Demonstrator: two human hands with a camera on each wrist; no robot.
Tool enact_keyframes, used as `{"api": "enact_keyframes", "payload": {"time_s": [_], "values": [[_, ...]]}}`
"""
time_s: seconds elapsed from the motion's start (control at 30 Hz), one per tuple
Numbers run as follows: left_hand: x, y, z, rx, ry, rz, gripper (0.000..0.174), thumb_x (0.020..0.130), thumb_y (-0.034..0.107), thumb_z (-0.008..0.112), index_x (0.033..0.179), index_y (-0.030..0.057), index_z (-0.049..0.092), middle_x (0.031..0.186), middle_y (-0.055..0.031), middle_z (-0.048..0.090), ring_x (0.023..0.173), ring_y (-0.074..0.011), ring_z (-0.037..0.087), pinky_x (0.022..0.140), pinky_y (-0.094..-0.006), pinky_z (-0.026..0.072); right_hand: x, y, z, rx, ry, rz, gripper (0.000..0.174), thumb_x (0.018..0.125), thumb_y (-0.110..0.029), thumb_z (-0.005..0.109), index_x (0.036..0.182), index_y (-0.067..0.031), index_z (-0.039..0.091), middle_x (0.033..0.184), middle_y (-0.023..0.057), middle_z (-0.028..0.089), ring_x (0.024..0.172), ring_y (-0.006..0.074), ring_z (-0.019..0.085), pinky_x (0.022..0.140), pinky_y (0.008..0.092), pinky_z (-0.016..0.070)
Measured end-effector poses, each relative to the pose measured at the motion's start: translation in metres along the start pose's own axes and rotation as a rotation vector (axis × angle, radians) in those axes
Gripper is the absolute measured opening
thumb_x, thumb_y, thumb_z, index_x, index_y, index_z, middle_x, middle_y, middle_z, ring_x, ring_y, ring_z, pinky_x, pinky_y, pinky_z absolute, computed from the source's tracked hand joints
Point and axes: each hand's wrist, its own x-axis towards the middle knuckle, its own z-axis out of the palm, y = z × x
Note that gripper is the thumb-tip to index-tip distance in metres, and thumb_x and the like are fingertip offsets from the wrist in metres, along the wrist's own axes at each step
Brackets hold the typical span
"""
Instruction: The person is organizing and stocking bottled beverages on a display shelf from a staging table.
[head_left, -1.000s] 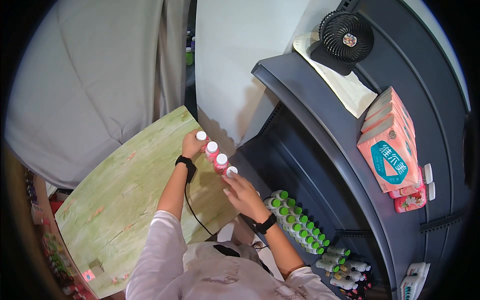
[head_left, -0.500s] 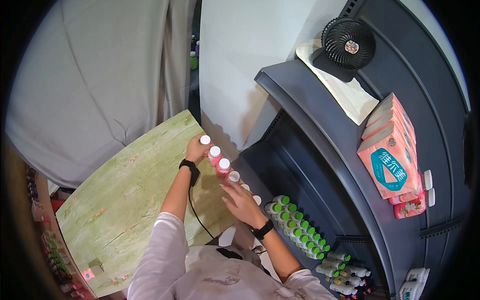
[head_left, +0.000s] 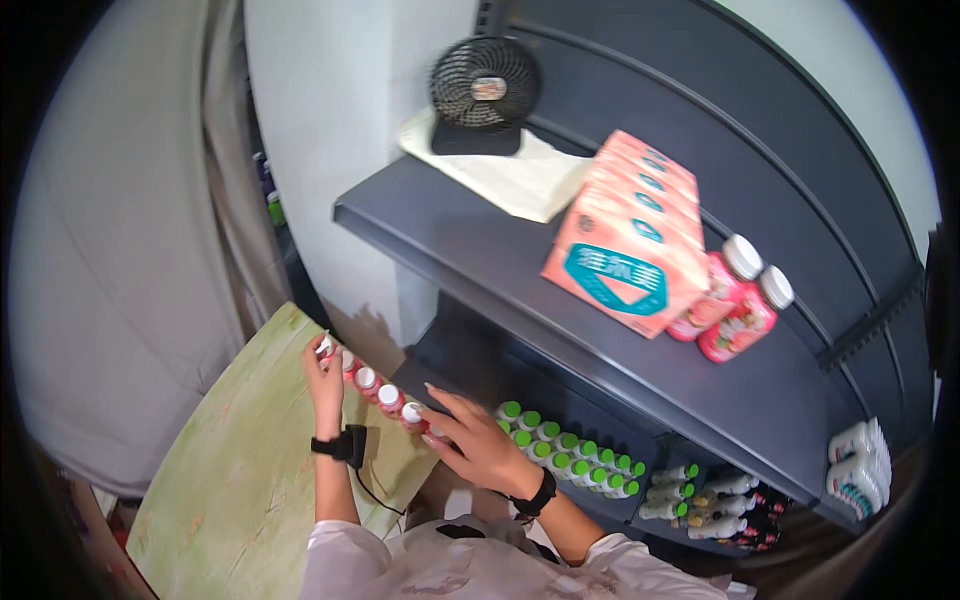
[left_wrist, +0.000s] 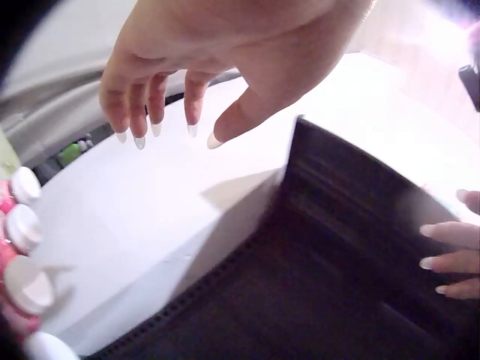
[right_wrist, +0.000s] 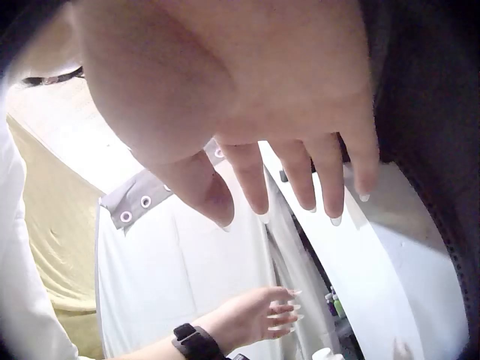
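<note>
Seen w/ L. hand (head_left: 322,378) loosely bent, grasping nothing, nearest far end of a row of rounded pink plastic bottles (head_left: 372,390) w/ round white caps (head_left: 389,396), upright on green marbled counter (head_left: 240,450), along edge beside dark-grey metal shelving (head_left: 470,235). Shown w/ R. hand (head_left: 480,445) also empty, spread nearest the other end, contact unclear. Running diagonally btwn the two.

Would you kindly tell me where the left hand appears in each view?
Head: the left hand is left of centre, below mid-height.
Left wrist: the left hand fills the top centre.
Right wrist: the left hand is low, near the middle.
Shared landmark: the green item beside the curtain.
</note>
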Motion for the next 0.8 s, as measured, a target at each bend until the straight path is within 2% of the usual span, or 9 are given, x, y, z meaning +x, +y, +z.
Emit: {"api": "enact_keyframes", "payload": {"time_s": [0.1,0.17,0.33,0.47,0.6,0.8], "values": [[-0.037,0.089,0.017,-0.114,-0.106,0.114,0.03,0.09,0.007,0.062,0.119,0.0056,0.056,0.124,-0.0105,0.05,0.113,-0.0217,0.052,0.093,-0.0323,0.0445,-0.009,-0.017,-0.039,0.0,0.054,-0.025,0.038,0.088,-0.009,0.062,0.125,-0.0046,0.057,0.141,0.0183,0.046,0.125,0.0369,0.048,0.102,0.0435,0.0407],[-0.062,0.137,0.032,-0.151,-0.111,0.203,0.028,0.089,0.005,0.062,0.116,0.006,0.057,0.127,-0.0105,0.049,0.115,-0.0218,0.051,0.092,-0.032,0.0442,-0.017,-0.03,-0.067,-0.011,0.109,-0.046,0.04,0.086,-0.008,0.063,0.126,-0.0053,0.057,0.14,0.0187,0.046,0.124,0.0372,0.049,0.101,0.0432,0.0418],[-0.125,0.236,0.06,-0.2,-0.197,0.449,0.026,0.086,0.0,0.062,0.112,0.0052,0.057,0.131,-0.011,0.048,0.118,-0.0237,0.049,0.09,-0.0317,0.0433,-0.053,-0.058,-0.131,0.043,0.394,-0.084,0.038,0.08,0.002,0.065,0.118,-0.0034,0.063,0.132,0.0171,0.055,0.117,0.0352,0.056,0.096,0.0426,0.0454],[-0.165,0.283,0.075,-0.441,-0.469,0.517,0.028,0.084,-0.005,0.059,0.112,0.0,0.055,0.129,-0.018,0.045,0.121,-0.0294,0.049,0.106,-0.0394,0.0373,-0.085,-0.075,-0.171,-0.03,0.637,-0.07,0.038,0.076,0.008,0.063,0.113,0.0009,0.063,0.126,0.0207,0.057,0.115,0.0386,0.057,0.097,0.0448,0.0448],[-0.191,0.315,0.104,-0.531,-0.757,0.517,0.038,0.083,-0.003,0.063,0.12,0.001,0.055,0.138,-0.0188,0.045,0.126,-0.0297,0.048,0.103,-0.0373,0.0392,-0.097,-0.069,-0.191,-0.122,0.843,0.066,0.039,0.08,0.006,0.063,0.118,0.0017,0.059,0.128,0.0218,0.054,0.119,0.0379,0.053,0.101,0.0439,0.0409],[-0.208,0.336,0.15,-0.576,-0.962,0.511,0.043,0.085,0.0,0.063,0.127,0.0039,0.053,0.147,-0.0164,0.039,0.131,-0.0271,0.045,0.102,-0.0364,0.0396,-0.104,-0.057,-0.212,-0.105,0.952,0.203,0.044,0.085,0.002,0.06,0.128,-0.0002,0.051,0.138,0.0208,0.044,0.126,0.0337,0.047,0.104,0.0397,0.0387]]}}
